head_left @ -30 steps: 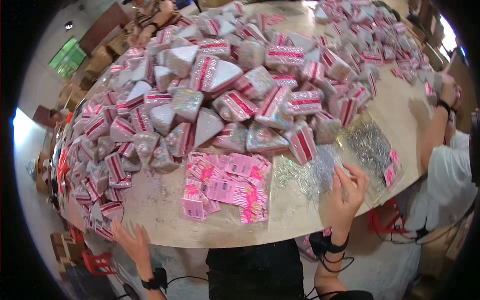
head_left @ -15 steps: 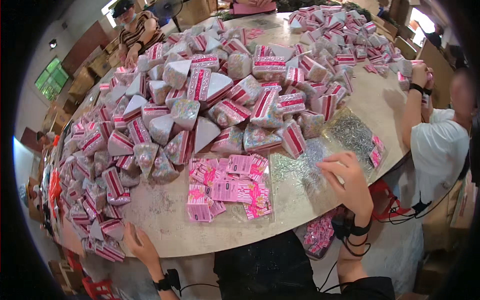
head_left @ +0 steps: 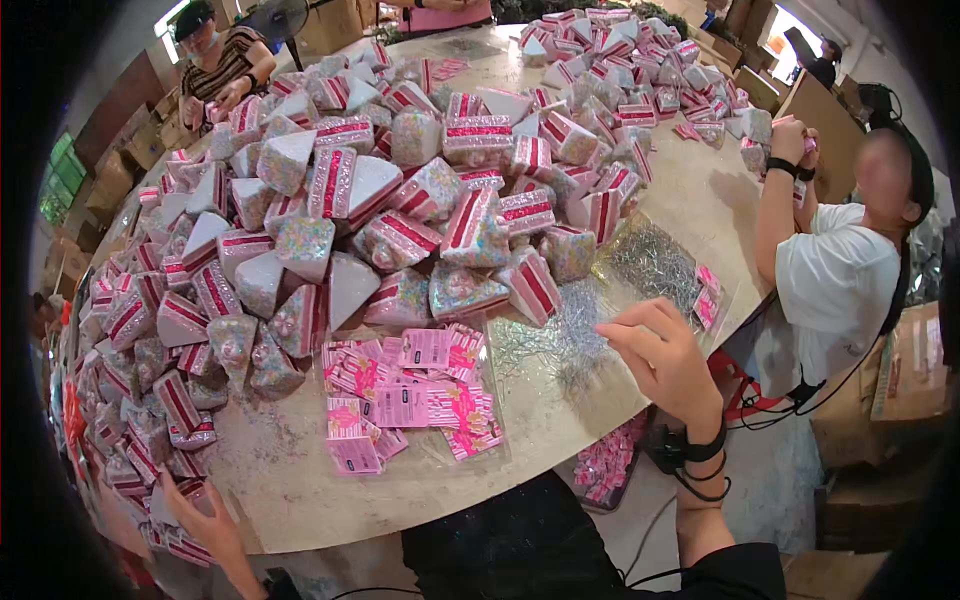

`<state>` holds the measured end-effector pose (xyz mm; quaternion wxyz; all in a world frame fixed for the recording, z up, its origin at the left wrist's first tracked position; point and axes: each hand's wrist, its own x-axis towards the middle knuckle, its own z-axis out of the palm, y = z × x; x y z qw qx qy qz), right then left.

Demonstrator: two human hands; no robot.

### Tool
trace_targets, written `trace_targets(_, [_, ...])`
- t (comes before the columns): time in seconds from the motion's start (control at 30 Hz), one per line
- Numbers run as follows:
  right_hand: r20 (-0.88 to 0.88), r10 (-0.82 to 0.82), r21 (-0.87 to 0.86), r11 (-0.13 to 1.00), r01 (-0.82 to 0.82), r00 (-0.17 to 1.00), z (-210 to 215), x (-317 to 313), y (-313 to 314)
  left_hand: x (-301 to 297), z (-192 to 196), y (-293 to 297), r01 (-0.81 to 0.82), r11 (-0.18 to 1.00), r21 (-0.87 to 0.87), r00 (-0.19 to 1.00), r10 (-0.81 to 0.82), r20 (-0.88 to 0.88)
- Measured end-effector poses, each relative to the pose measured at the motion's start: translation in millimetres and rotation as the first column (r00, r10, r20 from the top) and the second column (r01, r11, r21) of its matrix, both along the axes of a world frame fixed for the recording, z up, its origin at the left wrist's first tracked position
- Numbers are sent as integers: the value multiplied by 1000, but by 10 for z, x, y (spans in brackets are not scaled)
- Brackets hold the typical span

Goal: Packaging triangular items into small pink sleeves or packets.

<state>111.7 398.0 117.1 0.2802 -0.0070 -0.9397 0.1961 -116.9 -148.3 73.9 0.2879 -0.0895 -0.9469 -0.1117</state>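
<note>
Pink-and-white glittery cake-slice ornaments [head_left: 330, 180] are heaped across the table. My left hand [head_left: 205, 520] is at the heap's near left edge, thumb and index finger apart, beside the lowest slices; part of it is in front of them. My right hand [head_left: 665, 365] hovers over the table's right side with thumb and fingertips pinched together. Whatever is between them is too fine to make out. Just left of those fingertips lies a loose pile of thin silvery strands [head_left: 575, 335]. Between my hands, pink printed cards [head_left: 425, 400] lie on a clear plastic bag [head_left: 495, 450].
Another bag of silvery strands [head_left: 650, 265] lies past my right hand, with pink cards on it. Below the table edge is a container of small pink pieces [head_left: 605, 465]. Co-workers handle ornaments at right [head_left: 835, 265] and far left [head_left: 225, 65]. A cable hangs from my right wrist.
The view has swung to the right, so the table appears shifted left. My left hand has gone further left along the heap, its fingers spreading. My right hand stays pinched near the silvery strands.
</note>
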Motion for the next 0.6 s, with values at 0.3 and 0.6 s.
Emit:
trace_targets(0.3, [-117, -110, -444, 895, 47, 987, -701, 187, -511, -571, 134, 75, -96, 978, -186, 995, 92, -33])
trace_targets(0.6, [-133, -154, -322, 941, 104, 979, -801, 153, -605, -451, 258, 230, -270, 944, -190, 962, 258, -87])
